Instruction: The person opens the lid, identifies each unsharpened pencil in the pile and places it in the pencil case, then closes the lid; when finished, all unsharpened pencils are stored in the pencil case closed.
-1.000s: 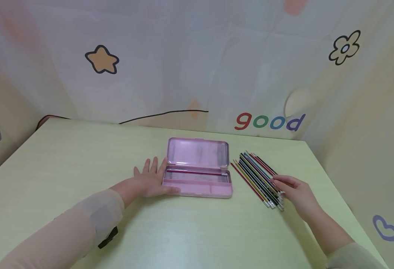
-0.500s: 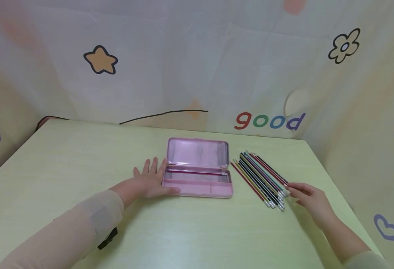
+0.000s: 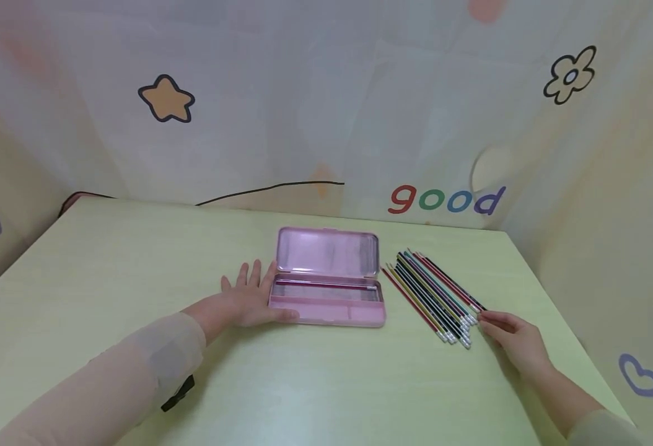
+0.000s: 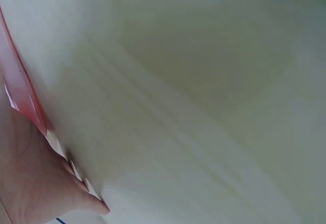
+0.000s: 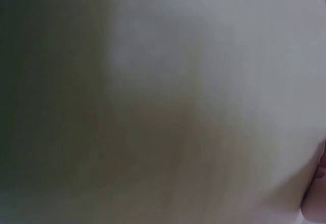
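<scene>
A pink pencil case [image 3: 321, 314] lies with its lid raised back, and a dark red pencil [image 3: 326, 285] rests in its rear compartment. My left hand [image 3: 244, 306] is spread at the case's left end, thumb on the front corner. The left wrist view shows that hand [image 4: 41, 173] against the pink case edge [image 4: 23, 89]. Right of the case is a slanted bundle of pencils [image 3: 429, 300], eraser ends toward me. At its right side, thumb and fingers of my right hand [image 3: 518, 344] pinch the near end of a dark pencil [image 3: 460, 285]; the fingertips hide that end.
Everything lies on a pale yellow-green table [image 3: 304, 384]. A printed cloth [image 3: 326, 111] hangs behind it and along both sides. Only the edge of the right hand shows at the right wrist view's border.
My right hand has moved right and toward me along the pencils, from over the bundle to the near ends of its right side. The left hand and case have stayed put.
</scene>
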A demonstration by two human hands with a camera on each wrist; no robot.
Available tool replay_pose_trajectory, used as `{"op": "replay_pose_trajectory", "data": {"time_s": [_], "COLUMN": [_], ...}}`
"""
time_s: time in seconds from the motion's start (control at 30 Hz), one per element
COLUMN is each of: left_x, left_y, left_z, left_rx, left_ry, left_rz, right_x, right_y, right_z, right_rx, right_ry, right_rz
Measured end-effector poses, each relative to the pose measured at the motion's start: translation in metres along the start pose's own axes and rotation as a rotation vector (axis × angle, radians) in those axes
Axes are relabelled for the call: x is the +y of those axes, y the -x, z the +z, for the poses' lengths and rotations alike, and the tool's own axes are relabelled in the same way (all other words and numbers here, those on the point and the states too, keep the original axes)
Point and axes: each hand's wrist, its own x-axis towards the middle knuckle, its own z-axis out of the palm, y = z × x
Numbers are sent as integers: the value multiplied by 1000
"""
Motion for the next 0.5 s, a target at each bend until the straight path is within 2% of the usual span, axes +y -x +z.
{"op": "replay_pose_trajectory", "data": {"time_s": [0.23, 0.5], "left_x": [-1, -2], "left_y": [-2, -6], "left_z": [-1, 2], "left_rx": [-2, -17], "left_ry": [-10, 1], "left_rz": [9, -15], "right_x": [1, -1], "right_y": [-1, 0], "right_z": [8, 13], "right_rx": [92, 115], "right_ry": [76, 111], "right_rz": [-50, -35]}}
